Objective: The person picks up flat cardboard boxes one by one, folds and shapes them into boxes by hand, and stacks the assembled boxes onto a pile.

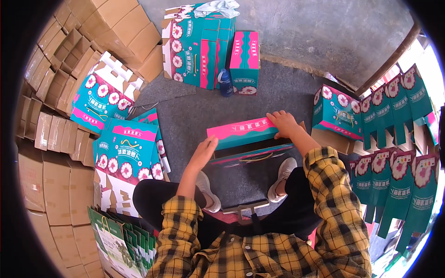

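Observation:
Between my feet stands a teal and pink printed cardboard box (245,128), its top gaping toward me and its inside dark. A yellow cord handle shows on its near side. My left hand (204,151) grips the box's left end, thumb and fingers closed at the corner. Over the right end of the pink flap, my right hand (283,124) is curled with its fingers on the far edge. The bottom of the box is partly hidden by its near panel.
Flat printed cartons (125,150) lie to my left, before stacked brown boxes (58,185). Ahead are a carton stack (197,55), a closed box (244,76) and a blue bottle (225,83). Several opened cartons (389,176) stand at right. Green bags (116,241) sit lower left.

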`<state>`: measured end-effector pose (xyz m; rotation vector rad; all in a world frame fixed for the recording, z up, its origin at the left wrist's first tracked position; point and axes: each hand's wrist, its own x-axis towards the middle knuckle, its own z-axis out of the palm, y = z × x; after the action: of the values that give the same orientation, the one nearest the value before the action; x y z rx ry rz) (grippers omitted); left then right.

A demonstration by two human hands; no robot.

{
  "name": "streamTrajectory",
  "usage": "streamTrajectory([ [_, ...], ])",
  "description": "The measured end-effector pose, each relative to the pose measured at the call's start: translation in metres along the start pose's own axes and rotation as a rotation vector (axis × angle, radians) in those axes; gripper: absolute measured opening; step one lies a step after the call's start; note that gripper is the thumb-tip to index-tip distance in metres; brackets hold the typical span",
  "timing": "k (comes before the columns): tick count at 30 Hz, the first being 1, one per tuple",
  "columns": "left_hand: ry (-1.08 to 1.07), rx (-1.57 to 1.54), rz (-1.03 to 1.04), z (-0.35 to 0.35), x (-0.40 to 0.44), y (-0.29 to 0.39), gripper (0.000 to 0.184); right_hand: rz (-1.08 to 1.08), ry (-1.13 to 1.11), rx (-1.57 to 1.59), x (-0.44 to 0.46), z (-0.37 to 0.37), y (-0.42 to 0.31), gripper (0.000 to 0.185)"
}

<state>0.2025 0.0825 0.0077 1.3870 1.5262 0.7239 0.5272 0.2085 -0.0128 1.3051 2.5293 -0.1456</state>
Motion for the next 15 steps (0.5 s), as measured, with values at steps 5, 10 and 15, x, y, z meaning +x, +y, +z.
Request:
streamTrajectory([
  [5, 0.084, -0.268, -0.014, 0.006, 0.005, -0.007, 0.079, 0.048, -0.004, -0.043, 0.003, 0.001, -0.011, 0.091],
  [10, -0.019, -0.220, -0.208, 0.009, 0.010, -0.014, 0.092, 0.075, 0.014, -0.041, 0.003, 0.004, -0.012, 0.090],
  [15, -0.172, -0.095, -0.144, 0.009, 0.023, -0.030, 0.090, 0.080, 0.030, -0.031, 0.002, 0.004, -0.012, 0.089],
])
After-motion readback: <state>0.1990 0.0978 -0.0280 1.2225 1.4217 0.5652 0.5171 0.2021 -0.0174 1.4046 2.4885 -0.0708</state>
